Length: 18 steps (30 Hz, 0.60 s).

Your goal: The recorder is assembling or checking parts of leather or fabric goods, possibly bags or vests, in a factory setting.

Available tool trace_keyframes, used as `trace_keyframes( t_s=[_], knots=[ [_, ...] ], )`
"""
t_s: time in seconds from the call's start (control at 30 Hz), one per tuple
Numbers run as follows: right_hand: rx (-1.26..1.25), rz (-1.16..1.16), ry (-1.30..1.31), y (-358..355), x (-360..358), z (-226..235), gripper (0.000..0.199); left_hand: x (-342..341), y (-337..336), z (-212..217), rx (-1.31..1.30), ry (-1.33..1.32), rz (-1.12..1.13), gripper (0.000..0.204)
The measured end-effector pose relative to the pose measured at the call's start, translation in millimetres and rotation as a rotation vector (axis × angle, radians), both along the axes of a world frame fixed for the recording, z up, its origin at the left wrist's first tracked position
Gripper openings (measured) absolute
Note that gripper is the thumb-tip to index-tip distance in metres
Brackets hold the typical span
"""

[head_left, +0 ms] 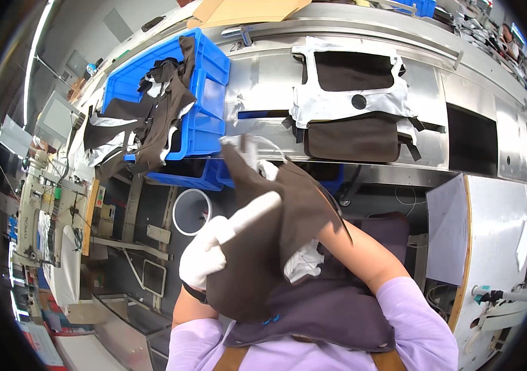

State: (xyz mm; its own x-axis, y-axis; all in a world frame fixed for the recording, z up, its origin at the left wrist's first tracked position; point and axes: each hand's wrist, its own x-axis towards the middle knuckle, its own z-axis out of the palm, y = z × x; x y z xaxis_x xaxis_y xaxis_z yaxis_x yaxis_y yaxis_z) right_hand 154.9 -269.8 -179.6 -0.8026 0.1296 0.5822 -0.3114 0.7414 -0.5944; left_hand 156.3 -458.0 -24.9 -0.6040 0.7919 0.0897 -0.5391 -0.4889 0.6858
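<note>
The left hand [205, 253] wears a soft white glove and pinches a floppy brown cloth piece [276, 229], one finger sticking out. The right hand is hidden under the cloth, so I cannot tell its grip. A blue plastic bin [205, 93] sits at the shiny metal desk's [263, 80] left edge.

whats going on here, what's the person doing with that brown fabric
A person in white gloves holds up a dark brown fabric piece in front of them. The left hand grips its edge with one finger stretched across the cloth; the right hand is mostly hidden under it. Ahead, a blue bin holds more brown and white pieces, and a similar assembled piece lies flat on the metal work surface.
</note>
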Motion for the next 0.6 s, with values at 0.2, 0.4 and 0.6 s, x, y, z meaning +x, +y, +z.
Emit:
trace_keyframes(
  t_s=[0.2,0.4,0.6],
  knots=[
    [0.217,0.071,-0.068,6,-2,35,0.030,-19,-4,-2,0.104,0.051,-0.084,0.025],
    [0.427,0.185,-0.162,-3,38,51,0.031,-68,-38,-16,-0.547,0.498,0.366,0.037],
    [0.658,0.294,-0.229,18,82,75,0.033,-103,-59,-117,-0.744,0.601,0.546,0.019]
  ],
)
